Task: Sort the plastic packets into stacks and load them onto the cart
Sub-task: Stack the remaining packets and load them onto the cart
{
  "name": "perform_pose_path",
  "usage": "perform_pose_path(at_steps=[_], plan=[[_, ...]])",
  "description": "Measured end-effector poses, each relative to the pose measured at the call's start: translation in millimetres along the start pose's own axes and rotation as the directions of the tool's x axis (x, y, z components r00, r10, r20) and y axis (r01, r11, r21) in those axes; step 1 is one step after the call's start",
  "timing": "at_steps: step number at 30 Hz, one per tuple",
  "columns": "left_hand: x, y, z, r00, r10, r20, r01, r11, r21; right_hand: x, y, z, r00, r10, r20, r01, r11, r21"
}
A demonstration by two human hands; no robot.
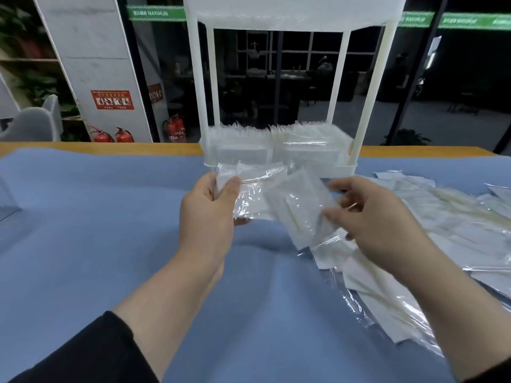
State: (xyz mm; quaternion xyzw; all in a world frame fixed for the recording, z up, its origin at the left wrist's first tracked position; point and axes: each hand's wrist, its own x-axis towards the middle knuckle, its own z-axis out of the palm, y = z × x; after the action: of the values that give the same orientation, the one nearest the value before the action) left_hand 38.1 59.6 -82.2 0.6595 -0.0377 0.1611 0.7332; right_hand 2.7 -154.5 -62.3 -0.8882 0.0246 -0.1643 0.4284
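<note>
Midway through sorting, a person stands at a table draped in a blue cloth [110,217], both hands raised just in front of a white cart [279,150] that sits at the table's far edge. The left hand [210,211] grips a small stack of plastic packets [249,186], thumb curled over the top and fingers wrapped beneath, held close to the cart's lower shelf. The right hand [378,214] pinches a single packet [301,208] between thumb and curled fingers, tilted and overlapping the stack's right edge. On the cart's lower shelf two rows of packets [279,139] already stand packed upright, side by side, between the white posts; the upper shelf shows only its pale underside and rim. To the right of the cart and toward the person, a loose pile of packets [431,233] sprawls across the cloth, reaching under the right forearm. Beyond the cart, dark glass panels carry green strips, and to its left red fire extinguishers [113,135] stand on the floor by a pale column bearing a red sign [112,99]. Dark sleeves cover both arms near the elbow.
</note>
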Motion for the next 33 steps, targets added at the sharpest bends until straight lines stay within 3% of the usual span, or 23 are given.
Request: perform_pose_path(at_steps=[2,6,8,10,13,17,22,27,29,33], plan=[[0,0,-1,1.000,-0.001,0.030,0.000,0.999,0.039,-2,-3,-11,0.995,-0.081,-0.063,0.081,0.997,-0.015],[-5,-1,4,0.992,0.001,0.129,-0.015,0.994,0.104,-7,-11,-9,0.981,-0.191,0.045,0.193,0.980,-0.056],[-12,2,8,0.976,-0.025,0.215,0.006,0.996,0.089,-7,-9,-1,0.977,-0.201,0.073,0.206,0.976,-0.070],[-18,4,12,0.958,-0.042,0.284,0.023,0.997,0.071,-5,-5,7,0.975,-0.223,0.013,0.223,0.972,-0.074],[-24,4,15,0.928,-0.003,0.372,-0.047,0.991,0.125,-2,-2,13,0.978,-0.207,0.010,0.207,0.977,-0.050],[-23,3,16,0.928,0.011,0.372,-0.089,0.977,0.194,-3,2,19,0.977,-0.200,0.076,0.205,0.976,-0.067],[-21,4,11,0.936,-0.028,0.351,0.014,0.999,0.045,-3,1,12,0.976,-0.176,0.126,0.167,0.983,0.079],[-11,7,4,0.976,0.113,0.188,-0.145,0.975,0.166,-5,1,15,0.940,-0.297,0.169,0.310,0.949,-0.060],[-12,3,5,0.967,0.110,0.231,-0.173,0.947,0.272,-5,1,19,0.931,-0.277,0.236,0.305,0.948,-0.089],[-12,-5,5,0.915,-0.030,0.401,-0.171,0.874,0.455,-3,6,14,0.936,-0.220,0.274,0.265,0.954,-0.142]])
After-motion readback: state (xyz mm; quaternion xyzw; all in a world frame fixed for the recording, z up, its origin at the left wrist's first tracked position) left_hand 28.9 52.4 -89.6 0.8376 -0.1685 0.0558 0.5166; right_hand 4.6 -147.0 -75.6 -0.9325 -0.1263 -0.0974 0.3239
